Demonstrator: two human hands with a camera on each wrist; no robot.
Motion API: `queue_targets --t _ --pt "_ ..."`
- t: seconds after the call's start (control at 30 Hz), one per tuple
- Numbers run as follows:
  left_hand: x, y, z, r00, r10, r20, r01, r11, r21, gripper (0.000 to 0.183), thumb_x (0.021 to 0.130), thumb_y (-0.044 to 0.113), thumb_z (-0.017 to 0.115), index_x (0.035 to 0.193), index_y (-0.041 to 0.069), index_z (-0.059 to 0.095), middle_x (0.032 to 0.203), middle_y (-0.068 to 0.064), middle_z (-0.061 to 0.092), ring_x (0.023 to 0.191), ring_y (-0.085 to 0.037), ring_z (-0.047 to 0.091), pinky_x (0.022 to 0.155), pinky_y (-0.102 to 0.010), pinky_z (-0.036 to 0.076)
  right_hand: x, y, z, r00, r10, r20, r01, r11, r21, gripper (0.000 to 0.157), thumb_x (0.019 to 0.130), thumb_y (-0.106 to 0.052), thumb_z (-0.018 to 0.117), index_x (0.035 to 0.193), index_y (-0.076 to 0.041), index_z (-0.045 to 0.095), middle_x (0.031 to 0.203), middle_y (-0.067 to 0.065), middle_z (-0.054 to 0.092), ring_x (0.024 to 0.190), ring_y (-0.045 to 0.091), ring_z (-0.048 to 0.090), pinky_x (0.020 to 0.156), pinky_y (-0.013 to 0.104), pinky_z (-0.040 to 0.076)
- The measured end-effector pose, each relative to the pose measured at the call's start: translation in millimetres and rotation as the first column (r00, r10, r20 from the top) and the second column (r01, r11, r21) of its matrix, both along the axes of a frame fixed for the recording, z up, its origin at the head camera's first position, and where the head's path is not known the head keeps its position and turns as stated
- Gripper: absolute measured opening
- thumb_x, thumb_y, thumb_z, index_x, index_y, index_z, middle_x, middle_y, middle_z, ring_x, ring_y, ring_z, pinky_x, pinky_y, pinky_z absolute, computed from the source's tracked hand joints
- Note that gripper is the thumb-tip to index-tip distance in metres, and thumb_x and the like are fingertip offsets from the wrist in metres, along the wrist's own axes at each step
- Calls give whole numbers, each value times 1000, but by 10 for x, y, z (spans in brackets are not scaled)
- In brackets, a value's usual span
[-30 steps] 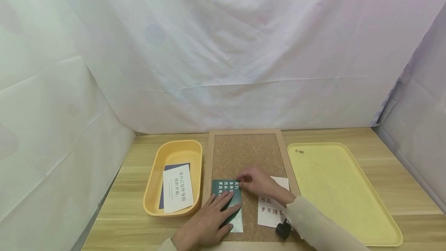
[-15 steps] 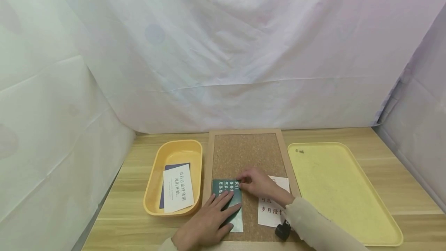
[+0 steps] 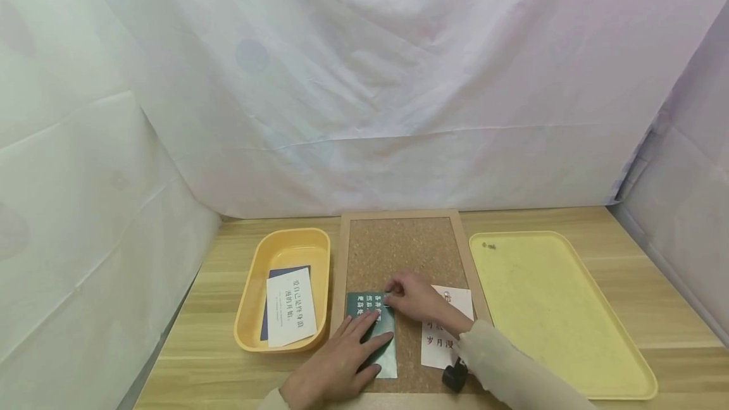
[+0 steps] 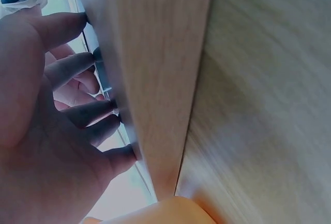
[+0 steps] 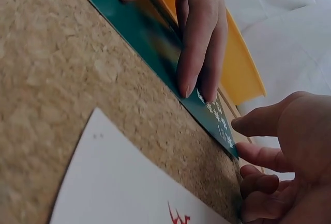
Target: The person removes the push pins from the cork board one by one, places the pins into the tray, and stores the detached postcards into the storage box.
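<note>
While the spread left hand (image 3: 346, 356) presses a green card (image 3: 386, 324), the right hand (image 3: 417, 298) curls alongside (hold unclear).

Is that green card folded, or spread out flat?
Spread out: the green card lies flat on the cork board, the left hand resting across it. No fold shows, though the hand hides part.

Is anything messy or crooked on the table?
A little: in the rounded orange-yellow plastic bin, the white rectangular paper card with black writing lies crooked over a dark blue card, so their edges don't line up. I see nothing spilled or torn.
</note>
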State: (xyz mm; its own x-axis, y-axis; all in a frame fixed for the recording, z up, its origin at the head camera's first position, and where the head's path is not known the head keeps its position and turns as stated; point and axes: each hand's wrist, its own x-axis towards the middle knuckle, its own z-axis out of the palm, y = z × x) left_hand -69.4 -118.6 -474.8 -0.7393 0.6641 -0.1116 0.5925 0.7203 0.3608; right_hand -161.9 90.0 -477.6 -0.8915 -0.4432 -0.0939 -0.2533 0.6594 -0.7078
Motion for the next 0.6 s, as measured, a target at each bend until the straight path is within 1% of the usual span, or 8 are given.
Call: queue_targets --t 0.2,0.27,0.5,0.6 --pt "3 -3 6 999 19 36 -19 1000 -7 51 101 39 54 151 31 42 164 -5 23 151 -24 23 121 -50 24 -10 -37 -2 998 -37 47 38 999 -26 4 93 -21 68 95 -18 69 89 -2 55 79 15 51 62 29 44" --pt "4 -9 1 999 18 30 -18 1000 -10 51 101 39 54 150 31 42 164 -5 23 151 -24 23 120 -50 24 -15 -36 -9 998 -40 55 43 998 -42 3 93 -21 68 94 -18 68 87 -3 57 77 14 52 61 28 45" --pt "4 -20 -17 999 23 35 -23 1000 -10 52 101 42 53 151 33 41 165 -4 22 151 -24 23 120 -50 24 -19 -15 -15 998 -32 60 39 992 -119 4 93 -18 68 95 -15 67 83 -4 60 70 12 54 55 24 45" --pt "5 -27 -24 999 20 32 -20 1000 -3 53 101 42 53 151 33 40 165 -4 22 151 -24 24 120 -51 24 -17 -7 -19 998 -31 59 39 989 -143 7 92 -18 68 98 -13 67 82 -4 61 68 12 54 54 22 44"
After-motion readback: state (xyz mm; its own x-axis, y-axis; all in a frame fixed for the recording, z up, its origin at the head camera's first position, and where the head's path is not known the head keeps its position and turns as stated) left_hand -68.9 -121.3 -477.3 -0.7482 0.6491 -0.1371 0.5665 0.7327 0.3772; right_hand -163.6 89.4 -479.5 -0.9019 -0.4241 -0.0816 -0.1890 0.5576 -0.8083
